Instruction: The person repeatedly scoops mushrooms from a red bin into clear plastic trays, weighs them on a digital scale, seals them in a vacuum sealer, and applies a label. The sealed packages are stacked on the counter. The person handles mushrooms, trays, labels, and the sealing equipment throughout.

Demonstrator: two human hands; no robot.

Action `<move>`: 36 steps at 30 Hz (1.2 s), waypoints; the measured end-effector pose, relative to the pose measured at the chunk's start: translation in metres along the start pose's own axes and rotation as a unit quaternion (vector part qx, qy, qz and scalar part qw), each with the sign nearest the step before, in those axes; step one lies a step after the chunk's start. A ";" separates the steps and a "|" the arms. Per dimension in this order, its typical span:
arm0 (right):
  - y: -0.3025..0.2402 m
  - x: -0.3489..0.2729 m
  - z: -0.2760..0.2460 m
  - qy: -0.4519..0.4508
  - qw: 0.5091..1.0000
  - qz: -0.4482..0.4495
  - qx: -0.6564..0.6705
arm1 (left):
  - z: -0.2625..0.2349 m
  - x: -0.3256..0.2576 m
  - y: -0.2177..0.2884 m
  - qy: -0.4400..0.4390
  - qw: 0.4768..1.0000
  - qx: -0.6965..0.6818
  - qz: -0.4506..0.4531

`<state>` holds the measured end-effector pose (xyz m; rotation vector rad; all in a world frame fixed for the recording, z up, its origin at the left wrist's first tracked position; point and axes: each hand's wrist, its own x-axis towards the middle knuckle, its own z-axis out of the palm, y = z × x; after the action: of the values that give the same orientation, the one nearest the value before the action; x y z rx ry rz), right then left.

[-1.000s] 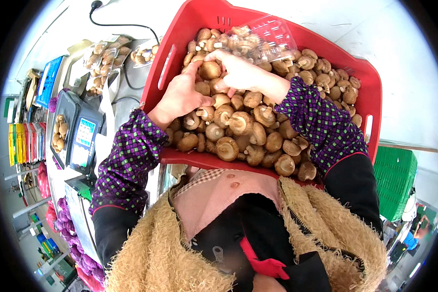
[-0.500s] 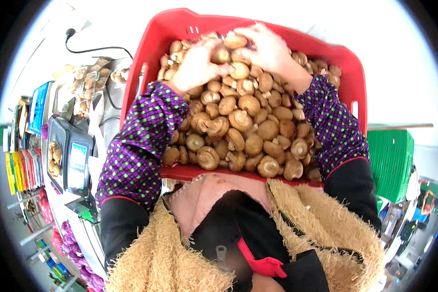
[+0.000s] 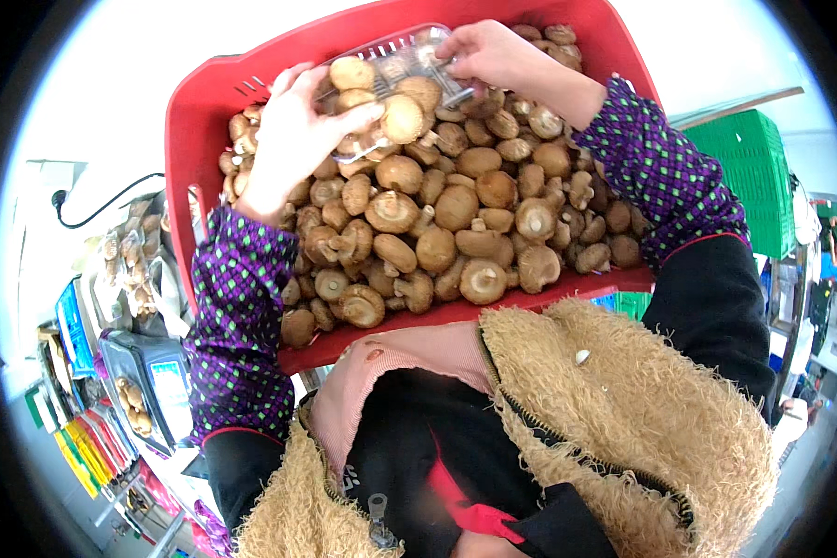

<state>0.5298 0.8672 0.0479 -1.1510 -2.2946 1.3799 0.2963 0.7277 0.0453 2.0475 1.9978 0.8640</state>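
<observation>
A clear plastic tray (image 3: 455, 94) with several brown mushrooms in it is held tilted over the far part of a red crate (image 3: 184, 139). My left hand (image 3: 293, 130) is closed round the tray's left end, its thumb lying against a pale mushroom cap (image 3: 402, 118). At the other end, my right hand (image 3: 498, 58) grips the tray's edge with bent fingers, partly hidden behind the wall. Below both hands, loose brown mushrooms (image 3: 456, 206) fill the crate, some showing caps and others stems.
To the left are bagged mushrooms (image 3: 135, 260) and a scale with a lit screen (image 3: 169, 386), mushrooms lying on it. A black cable (image 3: 112, 206) runs beside the crate. Green crates (image 3: 739, 177) are stacked at the right.
Both hands were down among the mushrooms at the crate's far end; now they hold the clear tray up and tilted. The view has turned and the crate appears shifted left.
</observation>
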 end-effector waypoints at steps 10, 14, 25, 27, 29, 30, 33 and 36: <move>-0.003 -0.117 -0.016 0.155 0.928 -0.110 -0.320 | 0.039 0.007 0.005 -0.100 0.967 -0.229 -0.050; 0.001 -0.134 0.025 -0.036 0.953 -0.218 -0.207 | 0.023 -0.014 0.014 0.067 0.996 -0.015 0.056; -0.035 -0.119 0.058 -0.123 0.892 -0.163 -0.404 | -0.002 -0.072 0.037 -0.152 0.970 0.021 0.190; -0.024 -0.120 0.055 -0.102 0.889 -0.214 -0.391 | -0.008 -0.066 0.049 -0.222 0.966 0.022 0.134; -0.024 -0.119 0.056 -0.122 0.901 -0.192 -0.369 | -0.009 -0.067 0.056 -0.271 0.958 0.050 0.084; -0.026 -0.119 0.055 -0.133 0.901 -0.185 -0.368 | -0.007 -0.068 0.054 -0.289 0.954 0.052 0.060; -0.015 -0.121 0.047 -0.121 0.899 -0.206 -0.368 | -0.019 -0.077 0.049 -0.287 0.954 -0.034 0.075; -0.006 -0.123 0.053 -0.080 0.944 -0.203 -0.248 | -0.022 -0.093 0.054 -0.241 0.961 0.005 0.138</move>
<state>0.5800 0.7431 0.0483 -0.6191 -2.8873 0.7898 0.3376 0.6268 0.0630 2.2985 1.4850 0.3371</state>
